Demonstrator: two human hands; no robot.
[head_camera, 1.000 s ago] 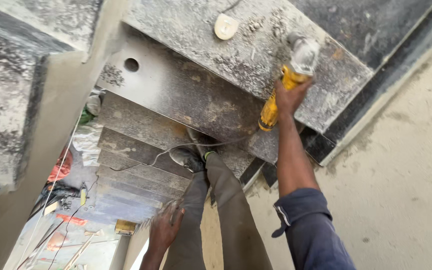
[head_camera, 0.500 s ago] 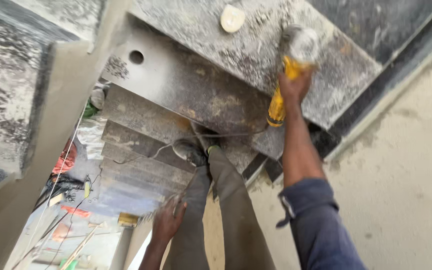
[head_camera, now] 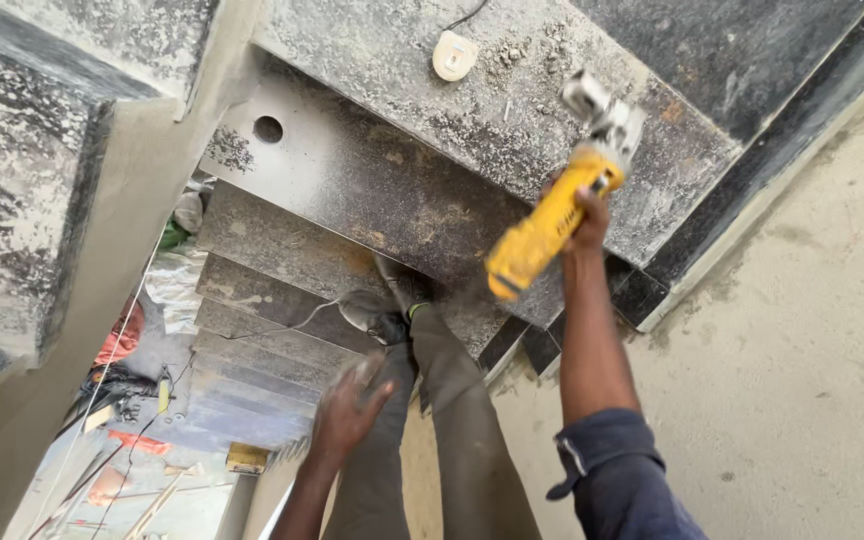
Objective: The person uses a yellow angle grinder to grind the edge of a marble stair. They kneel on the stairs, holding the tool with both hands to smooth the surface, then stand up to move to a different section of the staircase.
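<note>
My right hand (head_camera: 586,218) grips a yellow angle grinder (head_camera: 550,226) by its body, lifted a little above a dusty dark stone stair tread (head_camera: 512,130); the grinder's grey head points toward the tread's far side. My left hand (head_camera: 347,410) hangs lower in front of my trouser leg, blurred, fingers spread and holding nothing. My legs and one dusty shoe (head_camera: 377,315) stand on a lower step. A small cream-coloured oval object (head_camera: 454,54) with a thin black cord lies on the tread beyond the grinder.
Stone steps (head_camera: 252,300) descend to the lower left, one riser with a round hole (head_camera: 268,129). A plastered wall (head_camera: 812,300) runs along the right. Tools, debris and an orange shape (head_camera: 117,340) lie on the floor far below. A concrete stair edge (head_camera: 62,200) is at left.
The right hand has raised the grinder and swung it closer to me, off the far part of the tread. The left hand has lifted slightly and moved right.
</note>
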